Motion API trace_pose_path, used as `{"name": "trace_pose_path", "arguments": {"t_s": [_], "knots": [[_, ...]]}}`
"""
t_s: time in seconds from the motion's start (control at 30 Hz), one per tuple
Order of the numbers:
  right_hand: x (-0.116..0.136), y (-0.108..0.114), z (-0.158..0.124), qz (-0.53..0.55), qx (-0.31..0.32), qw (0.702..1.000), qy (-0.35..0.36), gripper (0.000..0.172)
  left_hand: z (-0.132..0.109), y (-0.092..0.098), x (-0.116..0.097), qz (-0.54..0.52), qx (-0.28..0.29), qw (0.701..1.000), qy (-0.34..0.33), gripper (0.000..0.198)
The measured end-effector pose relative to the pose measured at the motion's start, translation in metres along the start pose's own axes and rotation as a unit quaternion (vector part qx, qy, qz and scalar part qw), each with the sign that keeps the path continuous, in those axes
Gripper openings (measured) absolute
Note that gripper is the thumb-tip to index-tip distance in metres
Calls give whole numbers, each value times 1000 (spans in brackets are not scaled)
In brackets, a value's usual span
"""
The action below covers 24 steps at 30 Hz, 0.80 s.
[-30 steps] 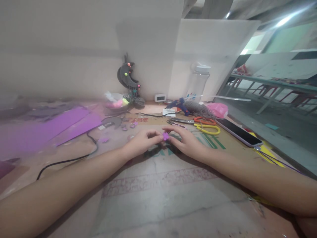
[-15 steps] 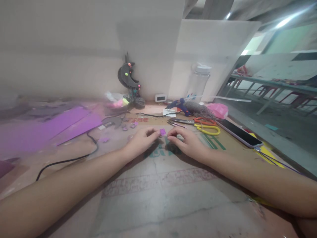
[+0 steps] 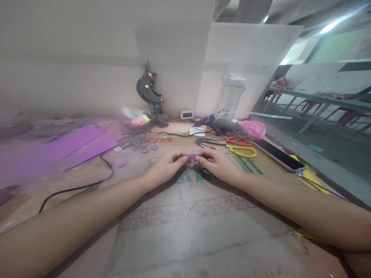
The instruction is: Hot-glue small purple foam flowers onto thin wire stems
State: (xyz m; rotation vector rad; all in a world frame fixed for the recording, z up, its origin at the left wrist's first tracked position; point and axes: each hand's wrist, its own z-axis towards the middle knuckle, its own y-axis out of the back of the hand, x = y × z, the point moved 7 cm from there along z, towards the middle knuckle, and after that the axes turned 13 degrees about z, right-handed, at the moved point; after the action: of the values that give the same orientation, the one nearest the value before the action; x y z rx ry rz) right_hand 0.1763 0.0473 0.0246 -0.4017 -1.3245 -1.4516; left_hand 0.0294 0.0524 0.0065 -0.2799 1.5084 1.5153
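Between my two hands, above the cardboard sheet [image 3: 179,200], is a small purple paper flower [image 3: 192,157]. My left hand [image 3: 169,165] pinches its left side between thumb and forefinger. From the other side, the thumb and forefinger of my right hand [image 3: 218,164] are closed on its right edge. More small purple cutouts [image 3: 120,163] lie left of my left hand. Scissors [image 3: 239,146] with orange and yellow handles rest beyond my right hand.
A blue glue gun [image 3: 213,124], grey yarn [image 3: 228,126], a clear bottle [image 3: 232,96] and a small digital clock [image 3: 187,114] stand along the back. A phone [image 3: 278,155] lies right. Purple sheets [image 3: 87,144] and a black cable [image 3: 75,188] are left. A dark crescent ornament [image 3: 147,88] stands behind.
My right hand has come to the flower and now pinches its right edge. Before, only my left hand held it, with a gap between the hands.
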Motion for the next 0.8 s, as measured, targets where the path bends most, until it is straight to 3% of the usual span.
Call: {"name": "trace_pose_path", "arguments": {"t_s": [0.43,0.8], "knots": [[3,1,0,-2,-9,1000,-8,19,-1,-3,9,-45,7,997,64,24],[6,-3,-1,-16,17,1000,-3,20,-2,1,0,13,-11,999,27,28]]}}
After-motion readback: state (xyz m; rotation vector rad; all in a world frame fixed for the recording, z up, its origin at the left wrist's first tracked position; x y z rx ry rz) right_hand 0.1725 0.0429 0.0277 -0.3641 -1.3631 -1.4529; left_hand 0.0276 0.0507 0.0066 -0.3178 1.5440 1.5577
